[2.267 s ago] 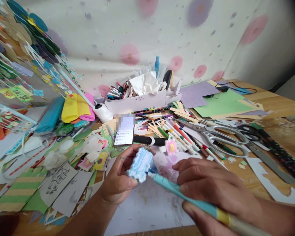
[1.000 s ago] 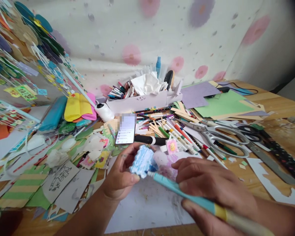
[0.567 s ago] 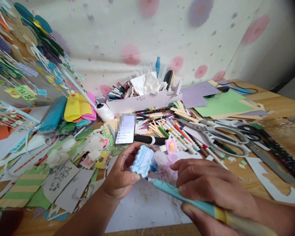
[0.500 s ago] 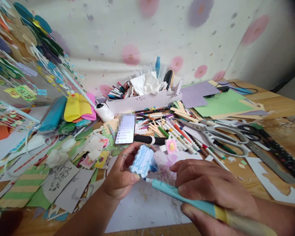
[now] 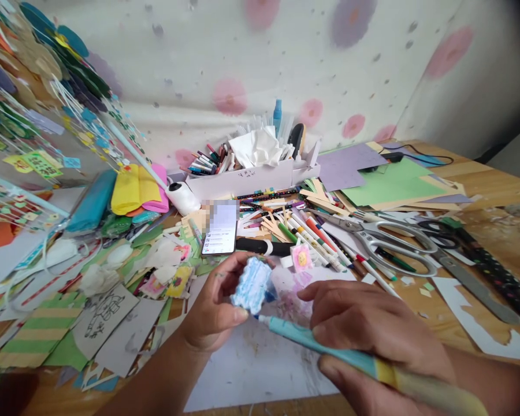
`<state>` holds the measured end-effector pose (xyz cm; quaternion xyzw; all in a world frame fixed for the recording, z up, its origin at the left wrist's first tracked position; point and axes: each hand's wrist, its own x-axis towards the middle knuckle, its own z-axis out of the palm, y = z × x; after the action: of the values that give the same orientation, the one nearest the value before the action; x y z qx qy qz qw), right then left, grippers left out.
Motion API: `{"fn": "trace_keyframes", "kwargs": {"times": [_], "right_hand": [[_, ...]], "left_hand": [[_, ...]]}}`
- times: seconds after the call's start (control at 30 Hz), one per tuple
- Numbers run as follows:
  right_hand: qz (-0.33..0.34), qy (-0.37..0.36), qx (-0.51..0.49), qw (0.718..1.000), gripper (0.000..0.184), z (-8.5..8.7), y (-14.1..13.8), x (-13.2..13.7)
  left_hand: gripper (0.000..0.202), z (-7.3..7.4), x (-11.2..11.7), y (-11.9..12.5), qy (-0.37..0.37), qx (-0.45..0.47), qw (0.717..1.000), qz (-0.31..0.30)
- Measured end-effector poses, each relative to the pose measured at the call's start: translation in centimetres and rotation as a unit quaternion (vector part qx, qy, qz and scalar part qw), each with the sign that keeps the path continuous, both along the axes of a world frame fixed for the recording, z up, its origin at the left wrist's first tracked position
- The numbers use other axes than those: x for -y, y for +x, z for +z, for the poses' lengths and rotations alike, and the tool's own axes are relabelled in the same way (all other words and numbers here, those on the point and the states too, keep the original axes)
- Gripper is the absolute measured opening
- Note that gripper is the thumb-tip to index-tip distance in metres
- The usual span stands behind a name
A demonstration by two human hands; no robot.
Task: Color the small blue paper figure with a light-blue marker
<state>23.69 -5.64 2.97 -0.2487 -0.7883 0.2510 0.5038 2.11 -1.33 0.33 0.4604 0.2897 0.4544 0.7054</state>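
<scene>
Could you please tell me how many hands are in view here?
2. The left hand, just left of centre, holds the blue-and-white scalloped piece; the right hand, at lower right, holds the light-blue pen.

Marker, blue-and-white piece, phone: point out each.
Marker (image 5: 355, 359): head view, light-blue barrel.
Blue-and-white piece (image 5: 252, 285): head view, middle of its wavy-edged face.
Phone (image 5: 222, 226): head view, middle of the lit screen.
</scene>
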Motion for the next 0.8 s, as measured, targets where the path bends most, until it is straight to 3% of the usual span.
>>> {"fn": "trace_keyframes", "kwargs": {"times": [0.8], "right_hand": [[-0.001, 0.009, 0.023, 1.0, 0.022, 0.6, 0.39, -0.37]], "left_hand": [[0.058, -0.01, 0.06, -0.29, -0.005, 0.004, 1.0, 0.022]]}}
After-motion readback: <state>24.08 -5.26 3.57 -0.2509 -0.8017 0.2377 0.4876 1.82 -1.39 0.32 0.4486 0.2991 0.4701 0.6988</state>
